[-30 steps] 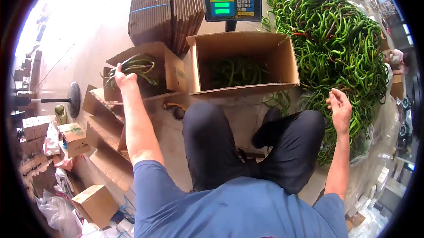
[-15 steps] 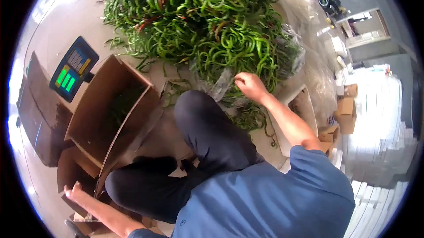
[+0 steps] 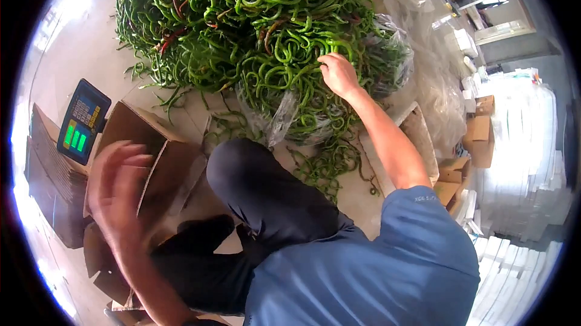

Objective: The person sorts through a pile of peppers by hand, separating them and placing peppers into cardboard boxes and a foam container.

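A big heap of curly green chili peppers, with a few red ones among them, fills the top of the view. My right hand is at the near right side of this heap, its fingers curled together against the peppers. What those fingers hold, if anything, is hidden. Over the open cardboard box on the left, my left hand is smeared by motion. Its fingers look stretched and somewhat apart, with nothing visible in them. The hand and forearm cover much of the box.
A scale display with lit green digits stands behind the box. Folded cardboard leans at far left. Clear plastic sheeting lies right of the heap. Loose peppers lie by my knee. Small cartons and white stacks stand at right.
My left hand has risen from the box's lower left side to over the box. My right hand has moved slightly up, further onto the heap. The view has shifted a little.
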Action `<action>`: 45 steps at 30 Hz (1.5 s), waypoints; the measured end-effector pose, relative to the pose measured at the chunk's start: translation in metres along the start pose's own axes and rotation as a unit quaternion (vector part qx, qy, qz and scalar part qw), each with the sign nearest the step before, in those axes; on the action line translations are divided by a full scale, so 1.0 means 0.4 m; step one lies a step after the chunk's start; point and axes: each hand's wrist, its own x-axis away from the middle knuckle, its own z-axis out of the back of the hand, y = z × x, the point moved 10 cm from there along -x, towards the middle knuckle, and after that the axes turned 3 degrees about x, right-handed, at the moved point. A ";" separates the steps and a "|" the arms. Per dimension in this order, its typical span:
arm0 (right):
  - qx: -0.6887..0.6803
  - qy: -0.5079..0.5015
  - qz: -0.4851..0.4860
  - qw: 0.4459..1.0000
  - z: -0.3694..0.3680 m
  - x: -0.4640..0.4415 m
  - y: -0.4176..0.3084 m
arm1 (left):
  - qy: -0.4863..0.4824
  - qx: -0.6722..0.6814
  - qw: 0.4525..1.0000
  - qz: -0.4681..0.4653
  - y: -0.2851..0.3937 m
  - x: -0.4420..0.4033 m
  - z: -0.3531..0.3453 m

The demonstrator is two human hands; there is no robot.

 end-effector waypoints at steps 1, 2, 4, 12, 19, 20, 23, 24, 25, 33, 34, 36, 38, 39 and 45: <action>0.020 -0.036 0.049 0.998 -0.030 -0.015 -0.019 | -0.098 -0.012 0.995 -0.025 0.000 0.015 -0.096; 0.041 -0.070 0.097 0.992 -0.061 -0.028 -0.038 | -0.184 -0.042 0.982 -0.004 -0.022 0.028 -0.173; 0.088 -0.155 0.136 0.974 -0.143 -0.046 -0.044 | -0.248 -0.095 0.964 -0.020 -0.043 0.041 -0.259; -0.006 -0.176 -0.064 0.982 -0.052 -0.109 0.075 | -0.163 0.125 0.972 0.111 -0.212 -0.016 -0.265; 0.205 -0.046 -0.043 0.977 -0.096 -0.122 0.048 | -0.229 0.005 0.968 0.105 -0.227 -0.010 -0.306; 0.245 -0.041 -0.057 0.967 -0.101 -0.124 0.036 | -0.227 -0.005 0.969 0.096 -0.222 -0.012 -0.309; 0.298 -0.049 -0.119 0.946 -0.110 -0.132 0.039 | -0.216 -0.019 0.973 0.074 -0.222 -0.015 -0.299; 0.299 -0.057 -0.135 0.943 -0.102 -0.128 0.040 | -0.212 -0.020 0.975 0.067 -0.221 -0.016 -0.294; 0.301 -0.065 -0.150 0.940 -0.094 -0.126 0.040 | -0.209 -0.032 0.976 0.049 -0.217 -0.017 -0.289; 0.270 -0.041 -0.191 0.943 -0.093 -0.123 0.047 | -0.198 -0.080 0.976 -0.048 -0.194 -0.006 -0.281; 0.260 -0.024 -0.184 0.948 -0.076 -0.122 0.034 | -0.199 -0.082 0.975 -0.050 -0.188 -0.006 -0.278; 0.242 0.010 -0.164 0.956 -0.037 -0.115 0.009 | -0.199 -0.084 0.975 -0.053 -0.178 -0.007 -0.270; 0.228 0.014 -0.130 0.965 -0.012 -0.100 -0.007 | -0.196 -0.097 0.973 -0.069 -0.176 -0.005 -0.263; 0.220 0.015 -0.114 0.969 -0.001 -0.096 -0.011 | -0.196 -0.104 0.972 -0.076 -0.176 -0.004 -0.261; 0.098 0.076 -0.135 0.983 0.077 -0.108 -0.014 | -0.210 -0.105 0.969 -0.075 -0.180 -0.002 -0.265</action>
